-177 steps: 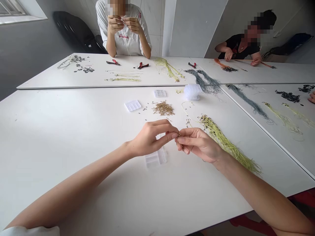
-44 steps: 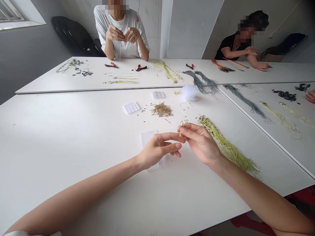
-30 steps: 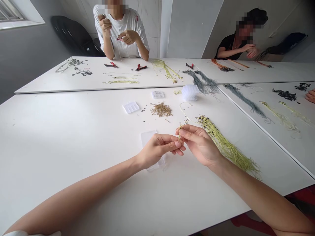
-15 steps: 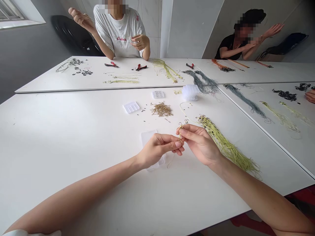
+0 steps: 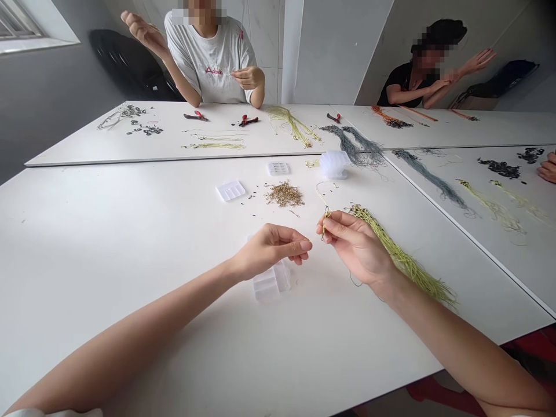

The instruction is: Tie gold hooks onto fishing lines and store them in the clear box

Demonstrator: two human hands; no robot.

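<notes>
In my right hand [image 5: 358,243], thumb and fingers pinch a fishing hook tied with yellow-green cord [image 5: 325,223]; its dark bend sticks up above the fingertips. A thin strand hangs below that hand. My left hand [image 5: 273,249] is a little to the left, apart from the hook, with thumb and forefinger pressed together; whatever may be between them is too small to make out. An open clear plastic compartment box [image 5: 271,285] lies partly hidden under the left hand. Beside my right hand stretches a bundle of yellow-green cords [image 5: 406,260] with dark hook ends.
Beyond my hands are a pile of small brass-coloured metal pieces [image 5: 284,194], a small clear case [image 5: 231,190], another case [image 5: 278,168] and stacked clear plastic [image 5: 334,164]. Grey cord bundles [image 5: 354,142] and red-handled pliers [image 5: 248,120] lie farther off. Two people sit across the table [image 5: 108,231].
My hands have moved apart. The left hand has let go of the lower end of the corded hook and shifted left; the right has raised it slightly.
</notes>
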